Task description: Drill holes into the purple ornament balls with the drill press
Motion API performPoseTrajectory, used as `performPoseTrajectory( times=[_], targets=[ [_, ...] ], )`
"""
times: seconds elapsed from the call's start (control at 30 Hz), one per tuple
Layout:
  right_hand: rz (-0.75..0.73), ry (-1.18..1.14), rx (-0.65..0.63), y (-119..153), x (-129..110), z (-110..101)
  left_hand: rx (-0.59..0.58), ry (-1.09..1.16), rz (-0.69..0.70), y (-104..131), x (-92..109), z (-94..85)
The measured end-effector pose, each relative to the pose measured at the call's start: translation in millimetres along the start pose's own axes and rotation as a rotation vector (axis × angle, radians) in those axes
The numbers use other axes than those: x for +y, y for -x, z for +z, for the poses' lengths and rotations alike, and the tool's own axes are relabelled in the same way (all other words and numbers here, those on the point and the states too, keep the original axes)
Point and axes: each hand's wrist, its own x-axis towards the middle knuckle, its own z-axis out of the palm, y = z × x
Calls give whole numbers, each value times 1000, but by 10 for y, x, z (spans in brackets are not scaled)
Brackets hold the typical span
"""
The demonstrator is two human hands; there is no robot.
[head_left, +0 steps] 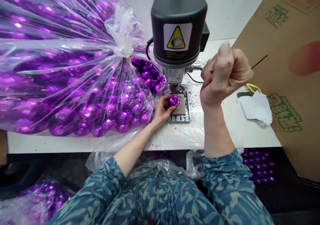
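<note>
A small shiny purple faceted ball (174, 100) rests on a flat brown board (182, 108) under the chuck of a black bench drill press (178, 24). Thumb and fingers of my left hand (163, 111) pinch the ball from its left side. The drill bit comes down at the ball's top; whether it has entered the ball I cannot tell. Raised to the right of the machine, my right hand (225, 74) is closed in a fist around the drill press lever, which is mostly hidden by the fingers. Beneath the board lies a slotted metal base plate (183, 118) with dark shavings about it.
A large clear plastic bag (125, 44) full of purple faceted balls fills the left of the white table (62, 143). At right stand a cardboard box (295, 68) and a crumpled white cloth (257, 108). More purple balls (258, 165) lie below the table edge.
</note>
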Motion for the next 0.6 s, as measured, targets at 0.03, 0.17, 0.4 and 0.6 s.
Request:
performPoseTrajectory(
  times=[0.03,0.17,0.4,0.6],
  targets=[
    [4,-9,-4,25,8,-26,1,3,-3,1,2,1],
    [1,12,5,106,80,-123,13,-16,9,-1,-23,3],
    [-100,-88,7,212,236,-198,9,-61,58,-4,-89,2],
    [-42,-7,-41,328,344,-298,-8,-38,49,-5,-81,0]
  ],
)
